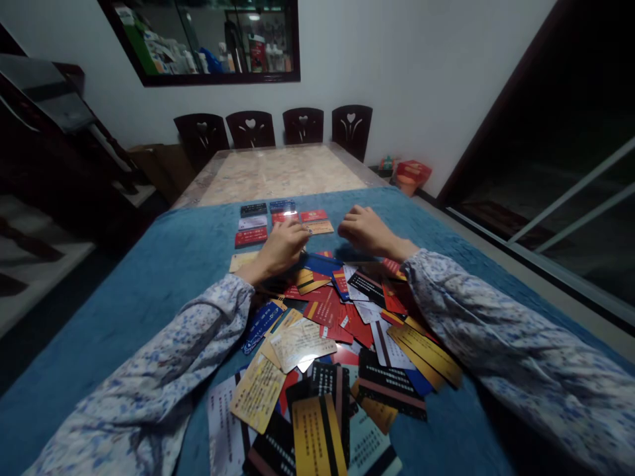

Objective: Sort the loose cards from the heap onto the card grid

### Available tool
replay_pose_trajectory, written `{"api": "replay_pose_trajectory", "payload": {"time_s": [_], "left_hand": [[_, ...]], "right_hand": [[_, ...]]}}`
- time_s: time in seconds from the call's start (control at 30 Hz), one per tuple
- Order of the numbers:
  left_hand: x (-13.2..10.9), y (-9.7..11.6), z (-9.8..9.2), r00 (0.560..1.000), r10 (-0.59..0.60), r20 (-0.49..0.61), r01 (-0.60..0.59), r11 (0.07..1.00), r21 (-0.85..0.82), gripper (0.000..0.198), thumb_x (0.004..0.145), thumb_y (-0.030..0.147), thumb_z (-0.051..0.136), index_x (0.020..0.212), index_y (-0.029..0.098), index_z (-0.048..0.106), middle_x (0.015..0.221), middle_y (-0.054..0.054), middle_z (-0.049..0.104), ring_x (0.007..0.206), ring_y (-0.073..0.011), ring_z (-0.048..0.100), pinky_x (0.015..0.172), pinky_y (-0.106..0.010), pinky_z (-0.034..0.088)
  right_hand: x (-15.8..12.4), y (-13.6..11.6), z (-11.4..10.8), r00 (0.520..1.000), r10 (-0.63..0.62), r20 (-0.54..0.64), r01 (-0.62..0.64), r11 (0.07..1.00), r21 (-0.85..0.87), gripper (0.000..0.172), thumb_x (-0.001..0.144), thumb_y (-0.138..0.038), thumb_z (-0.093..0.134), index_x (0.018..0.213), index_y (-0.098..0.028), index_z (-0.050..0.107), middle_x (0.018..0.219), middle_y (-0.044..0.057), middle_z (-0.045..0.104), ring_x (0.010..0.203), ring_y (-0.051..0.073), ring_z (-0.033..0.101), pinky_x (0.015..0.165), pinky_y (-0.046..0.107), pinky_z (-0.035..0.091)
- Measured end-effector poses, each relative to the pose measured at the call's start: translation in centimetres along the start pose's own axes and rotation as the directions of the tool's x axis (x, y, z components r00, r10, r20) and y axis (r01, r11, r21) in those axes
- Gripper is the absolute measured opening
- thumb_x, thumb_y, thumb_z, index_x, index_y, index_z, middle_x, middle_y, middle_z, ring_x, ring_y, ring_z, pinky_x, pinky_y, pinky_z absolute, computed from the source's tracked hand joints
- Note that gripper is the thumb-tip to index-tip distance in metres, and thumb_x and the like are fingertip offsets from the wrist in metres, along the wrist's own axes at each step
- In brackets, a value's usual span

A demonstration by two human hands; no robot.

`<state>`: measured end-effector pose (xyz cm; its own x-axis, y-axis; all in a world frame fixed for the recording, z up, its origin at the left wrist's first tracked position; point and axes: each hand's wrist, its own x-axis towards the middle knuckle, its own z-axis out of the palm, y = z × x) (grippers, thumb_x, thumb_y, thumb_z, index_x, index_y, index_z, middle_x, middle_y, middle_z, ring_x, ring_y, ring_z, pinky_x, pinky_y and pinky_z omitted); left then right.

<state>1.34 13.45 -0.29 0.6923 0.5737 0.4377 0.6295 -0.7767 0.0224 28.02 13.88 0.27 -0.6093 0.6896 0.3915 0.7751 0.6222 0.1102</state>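
Observation:
My left hand [282,246] reaches over laid-out cards, its fingers bent down and pressed together. Their tips are hidden, so whatever they may hold cannot be made out. Next to those fingers lie a red card [314,215] and an orange-tan card [319,227]. My right hand [368,231] is closed with curled fingers just right of these cards, above the blue cloth; no card shows in it. Below both hands spreads a loose heap of cards, among them a blue card [321,264], a gold card [317,433] and a black card [391,383].
Left of my left hand, a black card [253,209], a lilac card [253,223] and a red card [251,237] form a column. A blue cloth [149,284] covers the near table. Several dark chairs [303,125] line the far end. A red bag [413,173] stands on the floor.

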Motion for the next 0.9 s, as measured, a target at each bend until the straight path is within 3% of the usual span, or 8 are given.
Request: {"api": "replay_pose_trajectory", "payload": {"time_s": [0.17,0.4,0.57,0.73,0.9], "left_hand": [[-0.1,2.6,0.5,0.995,0.097,-0.019,-0.098,0.994,-0.056,0.024,0.096,0.013,0.051,0.106,0.018,0.073,0.111,-0.01,0.076,0.116,-0.0278,0.059,0.097,-0.047,0.044],[-0.3,5.6,1.3,0.982,0.183,0.035,-0.178,0.976,-0.127,0.025,0.098,0.021,0.054,0.117,0.019,0.07,0.122,-0.012,0.074,0.128,-0.0316,0.053,0.101,-0.051,0.041],[-0.5,7.2,1.8,0.965,0.237,0.113,-0.216,0.961,-0.174,0.032,0.103,0.022,0.046,0.129,0.021,0.065,0.135,-0.011,0.069,0.139,-0.0333,0.045,0.105,-0.055,0.036],[-0.6,8.7,1.8,0.93,0.284,0.234,-0.241,0.95,-0.198,0.04,0.107,0.03,0.039,0.143,0.022,0.056,0.154,-0.01,0.055,0.148,-0.0346,0.035,0.113,-0.061,0.03],[-0.7,9.2,2.0,0.919,0.291,0.267,-0.242,0.949,-0.2,0.043,0.108,0.031,0.036,0.147,0.024,0.051,0.154,-0.01,0.055,0.151,-0.0344,0.033,0.116,-0.064,0.026]], "right_hand": [[-3.5,-0.4,-0.5,0.999,-0.031,-0.007,0.031,0.999,0.011,0.021,0.099,-0.022,0.054,0.089,-0.02,0.073,0.088,0.01,0.073,0.093,0.025,0.049,0.073,0.036,0.026],[-6.8,-1.3,-0.3,1.0,0.023,-0.011,-0.023,1.0,0.018,0.017,0.096,-0.024,0.058,0.089,-0.02,0.073,0.086,0.009,0.073,0.094,0.025,0.05,0.076,0.036,0.028],[-8.7,-2.1,-1.3,1.0,0.009,0.003,-0.01,0.997,0.073,0.02,0.096,-0.026,0.055,0.097,-0.021,0.075,0.092,0.011,0.075,0.097,0.026,0.053,0.077,0.037,0.032],[-10.0,-2.9,-2.5,1.0,-0.028,0.01,0.027,0.99,0.136,0.021,0.096,-0.029,0.056,0.093,-0.02,0.075,0.092,0.012,0.075,0.1,0.026,0.055,0.079,0.038,0.034],[-10.4,-3.6,-2.8,0.999,-0.05,0.008,0.048,0.986,0.162,0.021,0.096,-0.031,0.057,0.094,-0.02,0.074,0.097,0.011,0.076,0.103,0.027,0.057,0.081,0.04,0.036]]}}
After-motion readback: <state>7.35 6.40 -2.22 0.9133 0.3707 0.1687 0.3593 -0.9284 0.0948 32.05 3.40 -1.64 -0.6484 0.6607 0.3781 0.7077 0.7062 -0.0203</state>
